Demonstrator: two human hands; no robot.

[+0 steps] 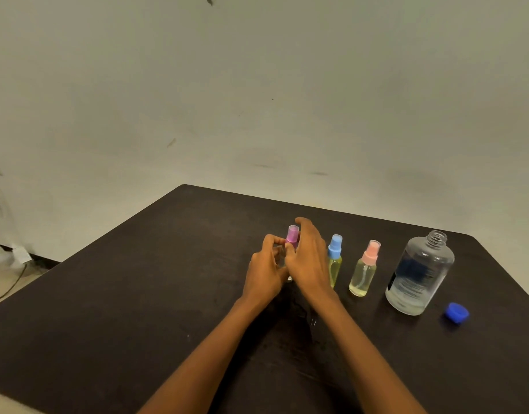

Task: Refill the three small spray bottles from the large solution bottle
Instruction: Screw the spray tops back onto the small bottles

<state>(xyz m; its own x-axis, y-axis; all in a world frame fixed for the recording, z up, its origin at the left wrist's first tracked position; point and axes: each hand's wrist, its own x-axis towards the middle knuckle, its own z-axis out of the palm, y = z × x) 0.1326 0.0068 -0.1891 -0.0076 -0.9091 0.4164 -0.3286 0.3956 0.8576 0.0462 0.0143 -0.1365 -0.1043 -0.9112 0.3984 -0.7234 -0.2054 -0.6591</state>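
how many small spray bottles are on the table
3: the purple-capped bottle between the left hand and right hand, the blue-capped bottle just right of them, the pink-capped bottle beside the large solution bottle.

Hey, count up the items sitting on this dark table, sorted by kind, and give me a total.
Small spray bottles: 3 (purple-capped bottle, blue-capped bottle, pink-capped bottle)
Large solution bottle, open-necked: 1
Loose blue cap: 1
Total: 5

left hand (264, 270), right hand (309, 258) close together, fingers curled, both grip purple-capped bottle (292, 234)
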